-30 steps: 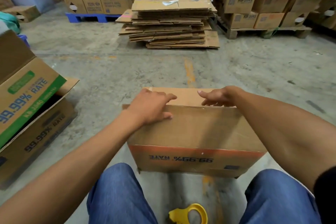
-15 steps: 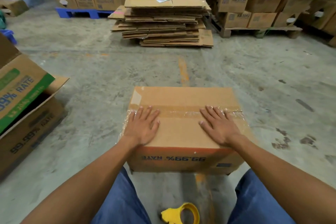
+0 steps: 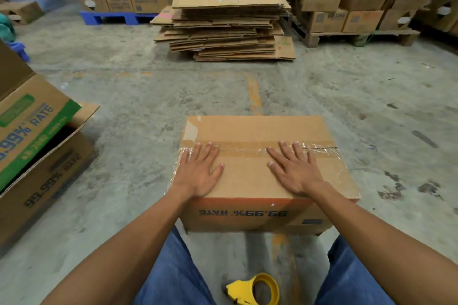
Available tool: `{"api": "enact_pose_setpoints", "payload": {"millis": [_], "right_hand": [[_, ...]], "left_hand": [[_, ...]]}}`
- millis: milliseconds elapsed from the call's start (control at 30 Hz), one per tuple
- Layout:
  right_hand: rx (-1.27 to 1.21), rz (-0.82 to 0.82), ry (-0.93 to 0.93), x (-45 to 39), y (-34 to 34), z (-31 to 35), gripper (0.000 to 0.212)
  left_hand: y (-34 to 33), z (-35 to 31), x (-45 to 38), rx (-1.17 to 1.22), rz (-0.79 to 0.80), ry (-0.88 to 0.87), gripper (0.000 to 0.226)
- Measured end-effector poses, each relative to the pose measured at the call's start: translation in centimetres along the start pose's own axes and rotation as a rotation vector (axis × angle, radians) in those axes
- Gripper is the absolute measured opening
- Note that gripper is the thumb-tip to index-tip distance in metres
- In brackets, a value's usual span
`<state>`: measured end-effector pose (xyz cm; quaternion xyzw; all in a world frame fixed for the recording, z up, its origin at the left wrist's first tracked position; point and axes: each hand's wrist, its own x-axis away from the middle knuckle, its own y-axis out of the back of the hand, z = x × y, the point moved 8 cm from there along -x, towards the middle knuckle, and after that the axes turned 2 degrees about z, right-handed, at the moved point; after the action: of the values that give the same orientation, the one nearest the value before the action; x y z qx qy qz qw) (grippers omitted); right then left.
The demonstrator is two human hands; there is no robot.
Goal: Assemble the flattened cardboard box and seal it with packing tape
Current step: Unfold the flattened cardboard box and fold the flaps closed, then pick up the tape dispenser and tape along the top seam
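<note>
A closed cardboard box stands on the concrete floor in front of my knees, its print "99.99% RATE" upside down on the near side. A strip of clear packing tape runs along its top seam and wrinkles over both ends. My left hand lies flat on the box top at the left, fingers spread, fingertips at the tape. My right hand lies flat at the right in the same way. A yellow tape dispenser rests on the floor between my legs.
An open box with green print lies tilted at the left. A stack of flattened cartons sits ahead across the floor. Pallets of boxes line the back and right; a blue pallet is at the back left.
The box was tipped toward me a second ago with both hands at its far edge; it now sits flat. My hands moved onto the top and pressed flat, and they have hardly moved since.
</note>
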<state>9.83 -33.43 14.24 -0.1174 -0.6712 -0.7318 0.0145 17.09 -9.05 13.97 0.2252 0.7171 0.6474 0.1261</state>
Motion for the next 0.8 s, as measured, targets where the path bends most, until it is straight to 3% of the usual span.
{"api": "enact_pose_setpoints", "payload": {"millis": [267,400,533,567,600,667,800], "right_hand": [[-0.12,-0.033,-0.075,0.3,0.0,1.7,0.056],[-0.319,-0.209,0.261,2.3,1.3,7.7,0.046],[-0.419,-0.601,0.661,7.6,2.8,12.8,0.029],[-0.388,-0.621,0.785,9.3,1.6,13.9,0.025],[-0.332,-0.563,0.895,10.6,-0.9,14.8,0.022],[-0.183,-0.261,0.99,12.0,-7.2,15.9,0.021],[0.073,0.64,0.68,13.3,-20.4,13.1,0.043]], "left_hand": [[-0.2,0.0,-0.9,-0.004,-0.01,-0.001,0.067],[-0.3,0.2,-1.5,-0.002,-0.013,0.005,0.067],[0.0,0.1,-1.6,-0.006,-0.035,-0.008,0.063],[0.0,0.1,-1.5,-0.01,-0.041,-0.01,0.062],[-0.1,0.2,-1.5,-0.014,-0.049,-0.009,0.062],[-0.1,0.3,-1.6,-0.009,-0.051,-0.007,0.062],[-0.3,0.3,-1.6,0.003,-0.061,-0.001,0.064]]}}
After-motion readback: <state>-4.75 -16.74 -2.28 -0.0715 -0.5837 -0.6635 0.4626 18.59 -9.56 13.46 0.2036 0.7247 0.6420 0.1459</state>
